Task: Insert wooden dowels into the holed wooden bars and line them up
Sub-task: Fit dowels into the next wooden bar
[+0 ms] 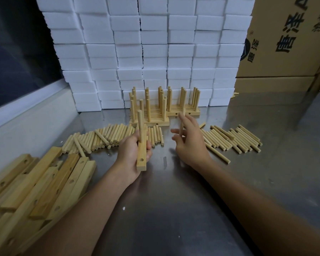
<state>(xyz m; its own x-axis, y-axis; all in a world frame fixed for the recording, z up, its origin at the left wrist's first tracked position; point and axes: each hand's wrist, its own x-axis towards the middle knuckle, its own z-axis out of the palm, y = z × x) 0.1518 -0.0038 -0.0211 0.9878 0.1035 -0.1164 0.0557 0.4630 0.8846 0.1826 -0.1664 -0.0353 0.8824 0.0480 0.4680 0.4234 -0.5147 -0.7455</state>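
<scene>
1 holed bar (141, 156) in left hand (131, 154), 1 dowel (182, 122) in right hand (189, 143)

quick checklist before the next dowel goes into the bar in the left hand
1. Left hand grips the bar: ok.
2. One dowel already stands upright in the bar: ok.
3. Near hole empty: ok.
4. Right hand pinches the next dowel: ok.
5. That dowel lined up over the hole: not ok, it is off to the right.
6. First dowel fully seated: cannot tell.
</scene>
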